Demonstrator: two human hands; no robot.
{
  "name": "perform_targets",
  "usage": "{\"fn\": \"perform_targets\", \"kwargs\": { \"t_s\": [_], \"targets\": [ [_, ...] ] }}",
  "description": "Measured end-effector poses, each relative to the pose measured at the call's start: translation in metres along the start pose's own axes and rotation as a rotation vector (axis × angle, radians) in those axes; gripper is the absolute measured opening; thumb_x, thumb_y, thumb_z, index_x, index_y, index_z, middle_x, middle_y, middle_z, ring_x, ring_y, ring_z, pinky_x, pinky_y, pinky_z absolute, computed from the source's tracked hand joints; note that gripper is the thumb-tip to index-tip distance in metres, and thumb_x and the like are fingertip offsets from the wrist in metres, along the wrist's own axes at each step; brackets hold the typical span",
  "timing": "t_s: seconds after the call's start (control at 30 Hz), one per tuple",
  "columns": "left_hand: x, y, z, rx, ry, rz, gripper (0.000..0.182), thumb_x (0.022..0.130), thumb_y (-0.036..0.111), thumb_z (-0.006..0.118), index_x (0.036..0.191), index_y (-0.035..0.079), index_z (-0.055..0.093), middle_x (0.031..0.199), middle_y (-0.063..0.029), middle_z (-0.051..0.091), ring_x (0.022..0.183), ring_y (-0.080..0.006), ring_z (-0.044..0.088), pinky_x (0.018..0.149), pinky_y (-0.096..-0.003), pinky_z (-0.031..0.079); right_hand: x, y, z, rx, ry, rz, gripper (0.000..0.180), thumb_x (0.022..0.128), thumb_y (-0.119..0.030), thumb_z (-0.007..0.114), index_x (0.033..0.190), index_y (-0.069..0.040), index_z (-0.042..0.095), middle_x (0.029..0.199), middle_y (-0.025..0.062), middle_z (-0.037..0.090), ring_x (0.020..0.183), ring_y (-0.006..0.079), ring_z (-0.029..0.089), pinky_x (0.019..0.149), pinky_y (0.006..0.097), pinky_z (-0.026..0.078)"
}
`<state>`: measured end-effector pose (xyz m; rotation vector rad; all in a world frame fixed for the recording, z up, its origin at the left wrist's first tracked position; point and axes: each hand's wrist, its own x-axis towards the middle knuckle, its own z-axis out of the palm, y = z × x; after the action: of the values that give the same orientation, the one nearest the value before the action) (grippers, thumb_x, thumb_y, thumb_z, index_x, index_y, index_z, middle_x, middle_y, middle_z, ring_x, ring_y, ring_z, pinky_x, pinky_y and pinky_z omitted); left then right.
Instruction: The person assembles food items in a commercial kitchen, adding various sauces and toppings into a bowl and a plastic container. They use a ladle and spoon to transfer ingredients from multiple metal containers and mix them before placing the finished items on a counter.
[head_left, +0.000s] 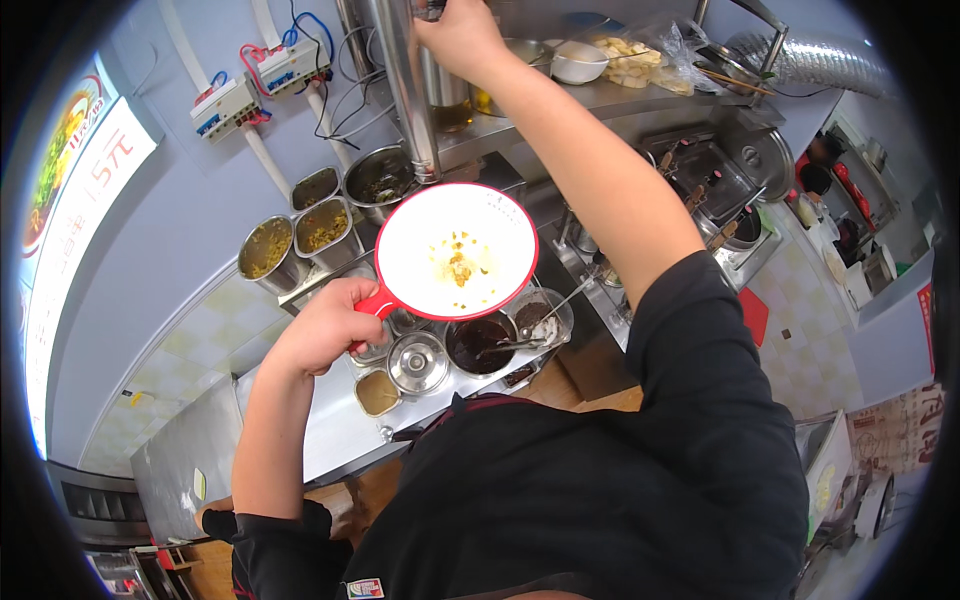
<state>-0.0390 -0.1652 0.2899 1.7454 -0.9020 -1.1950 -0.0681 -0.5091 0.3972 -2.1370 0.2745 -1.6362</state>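
Observation:
My left hand (330, 326) grips the red handle (379, 302) of a white bowl with a red rim (457, 225). Inside the bowl lie small chopped yellow-green bits and a little heap of pale seasoning. At the top edge, my right hand (461, 37) reaches up beside a shiny metal pipe (409, 90), its fingers curled around a dark object (429, 10) that is partly cut off. Just below that hand, a clear container (450, 101) with amber liquid at its bottom stands on the steel shelf. Whether the dark object is its top is hidden.
Metal tubs of chopped pickles (266, 251) stand left of the bowl. Nearer me are a pot of dark sauce (480, 349), a lidded pot (418, 363) and a ladle (517, 345). Another person's hand (206, 511) rests by the left counter. Skewer-handled pans (697, 180) stand at right.

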Motion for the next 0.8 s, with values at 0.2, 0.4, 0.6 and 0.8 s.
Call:
{"fn": "perform_targets", "kwargs": {
  "t_s": [0.2, 0.4, 0.6, 0.8],
  "targets": [
    [0.017, 0.007, 0.015, 0.021, -0.061, -0.009, 0.017, 0.073, -0.002, 0.071, 0.083, 0.005, 0.059, 0.067, 0.0034, 0.055, 0.055, -0.0058, 0.05, 0.05, -0.0254, 0.036, -0.036, 0.008, -0.061, -0.229, 0.158, -0.175, 0.052, 0.097, -0.013, 0.07, 0.144, -0.004, 0.05, 0.11, 0.01, 0.069, 0.1, 0.0193, 0.068, 0.089, 0.0369, 0.057],
    [0.017, 0.046, 0.03, 0.117, -0.065, -0.002, 0.019, 0.071, 0.002, 0.072, 0.084, 0.006, 0.06, 0.068, 0.0021, 0.056, 0.053, -0.0061, 0.049, 0.048, -0.0249, 0.037, -0.046, 0.058, -0.177, 0.473, -0.004, 0.759, 0.046, 0.099, -0.035, 0.074, 0.127, -0.002, 0.058, 0.082, 0.0019, 0.062, 0.062, 0.0091, 0.055, 0.054, 0.0256, 0.042],
    [0.027, 0.104, 0.042, 0.331, -0.052, 0.082, 0.017, 0.073, 0.003, 0.071, 0.086, 0.005, 0.06, 0.068, 0.0031, 0.054, 0.055, -0.0065, 0.049, 0.049, -0.0265, 0.037, 0.006, 0.103, -0.162, 0.381, -0.139, 0.592, 0.032, 0.101, -0.033, 0.068, 0.108, -0.002, 0.071, 0.076, 0.0009, 0.062, 0.063, 0.0094, 0.056, 0.057, 0.0266, 0.044],
    [0.054, 0.13, 0.051, 0.354, -0.032, 0.088, 0.017, 0.072, 0.004, 0.07, 0.087, 0.004, 0.062, 0.069, 0.0033, 0.054, 0.056, -0.0063, 0.048, 0.049, -0.0259, 0.036, 0.022, 0.118, -0.175, 0.328, -0.174, 0.507, 0.031, 0.102, -0.031, 0.064, 0.1, -0.001, 0.072, 0.078, 0.0054, 0.068, 0.065, 0.0124, 0.063, 0.062, 0.0284, 0.051]
  ]
}}
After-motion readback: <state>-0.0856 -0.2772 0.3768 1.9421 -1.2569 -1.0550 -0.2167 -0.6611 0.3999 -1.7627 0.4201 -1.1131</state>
